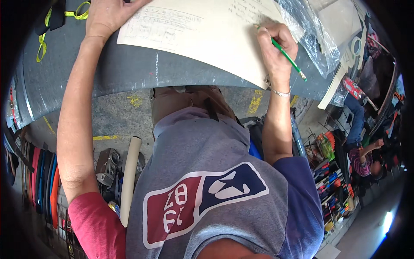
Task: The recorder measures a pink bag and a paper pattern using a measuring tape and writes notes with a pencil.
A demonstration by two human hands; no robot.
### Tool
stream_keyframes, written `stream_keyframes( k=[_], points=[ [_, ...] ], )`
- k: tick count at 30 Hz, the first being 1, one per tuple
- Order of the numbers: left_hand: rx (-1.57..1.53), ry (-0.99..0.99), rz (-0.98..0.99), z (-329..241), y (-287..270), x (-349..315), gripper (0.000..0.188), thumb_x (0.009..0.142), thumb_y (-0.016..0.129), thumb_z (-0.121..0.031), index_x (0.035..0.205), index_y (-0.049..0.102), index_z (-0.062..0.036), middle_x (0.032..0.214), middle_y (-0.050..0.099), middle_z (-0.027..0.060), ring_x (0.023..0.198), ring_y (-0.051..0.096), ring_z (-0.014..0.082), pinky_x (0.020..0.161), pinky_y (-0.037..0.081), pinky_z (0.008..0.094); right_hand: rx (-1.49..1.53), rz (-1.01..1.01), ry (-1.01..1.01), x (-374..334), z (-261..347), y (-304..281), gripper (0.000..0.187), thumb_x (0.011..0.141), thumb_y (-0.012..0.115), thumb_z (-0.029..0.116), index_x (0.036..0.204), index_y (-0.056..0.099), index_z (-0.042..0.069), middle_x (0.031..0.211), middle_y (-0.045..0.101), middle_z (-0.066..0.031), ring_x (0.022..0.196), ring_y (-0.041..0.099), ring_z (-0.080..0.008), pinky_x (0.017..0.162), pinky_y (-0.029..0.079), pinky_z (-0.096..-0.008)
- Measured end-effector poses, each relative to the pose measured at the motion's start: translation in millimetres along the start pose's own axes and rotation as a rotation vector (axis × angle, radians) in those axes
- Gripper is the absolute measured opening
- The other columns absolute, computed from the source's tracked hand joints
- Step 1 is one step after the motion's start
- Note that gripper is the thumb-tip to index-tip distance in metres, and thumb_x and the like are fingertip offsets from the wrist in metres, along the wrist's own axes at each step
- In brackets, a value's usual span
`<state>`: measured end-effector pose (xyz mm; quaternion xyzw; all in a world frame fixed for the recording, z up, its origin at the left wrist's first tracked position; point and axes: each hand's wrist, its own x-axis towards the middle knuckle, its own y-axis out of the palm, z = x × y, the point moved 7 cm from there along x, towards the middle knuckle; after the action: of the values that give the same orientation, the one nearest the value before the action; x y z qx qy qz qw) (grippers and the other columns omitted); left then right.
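A large cream sheet of paper (215,45) lies on the dark grey tabletop (129,71), with handwritten pencil lines over its upper part. My right hand (280,47) grips a green pencil (288,58) near its lower end. The pencil's tip meets the sheet, or hovers just over it, beside the notes at the upper right. At the sheet's left edge my left hand (111,17) lies flat, thumb stretched out to the right. The upper edge of the view cuts off most of its fingers.
A yellow measuring tape (42,48) curls at the table's far left. Clear plastic (319,45) and a tape roll (356,45) lie at the right. Below, a cream roll (130,181) leans near fabric rolls (41,185). Another person (363,160) is at the lower right.
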<state>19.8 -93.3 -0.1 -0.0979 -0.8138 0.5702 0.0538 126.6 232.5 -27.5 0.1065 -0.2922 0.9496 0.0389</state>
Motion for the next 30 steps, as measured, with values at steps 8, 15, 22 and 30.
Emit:
stream_keyframes(
  k=[8,15,22,30],
  points=[
    [-0.021,0.017,0.002,-0.3,-0.6,1.0,0.081,0.079,0.078,-0.057,0.139,0.057,-0.0062,0.148,0.049,0.0184,0.14,0.046,0.039,0.118,0.036,0.0505,-0.018,0.001,0.011,-3.2,6.4,1.8,0.016,0.089,0.071,-0.001,0.079,0.058,0.002,0.079,0.065,0.0011,0.073,0.052,-0.0032,0.069,0.046,-0.0204],
    [-0.028,0.02,-0.01,1.0,0.0,-0.4,0.081,0.08,0.078,-0.057,0.139,0.057,-0.0066,0.149,0.049,0.0183,0.14,0.046,0.0388,0.118,0.036,0.0501,-0.043,0.021,0.055,-4.1,1.1,0.5,0.017,0.088,0.069,-0.004,0.079,0.056,0.001,0.084,0.067,-0.0026,0.077,0.059,-0.0063,0.074,0.05,-0.0226],
    [-0.013,0.017,-0.005,0.7,1.0,-0.4,0.08,0.08,0.077,-0.057,0.14,0.057,-0.007,0.15,0.048,0.0185,0.141,0.045,0.0387,0.119,0.035,0.05,-0.024,0.014,0.045,-3.6,-2.7,-2.1,0.018,0.088,0.068,-0.005,0.078,0.055,0.001,0.086,0.068,-0.0052,0.082,0.062,-0.0083,0.077,0.051,-0.0231],
    [-0.025,0.03,-0.017,2.0,0.8,-0.7,0.081,0.08,0.077,-0.058,0.14,0.057,-0.0068,0.15,0.048,0.019,0.141,0.045,0.039,0.118,0.035,0.0498,-0.018,0.001,0.05,-4.6,-2.3,-2.9,0.018,0.087,0.067,-0.005,0.076,0.054,0.001,0.085,0.067,-0.0047,0.08,0.06,-0.0076,0.075,0.049,-0.0224]
  ],
)
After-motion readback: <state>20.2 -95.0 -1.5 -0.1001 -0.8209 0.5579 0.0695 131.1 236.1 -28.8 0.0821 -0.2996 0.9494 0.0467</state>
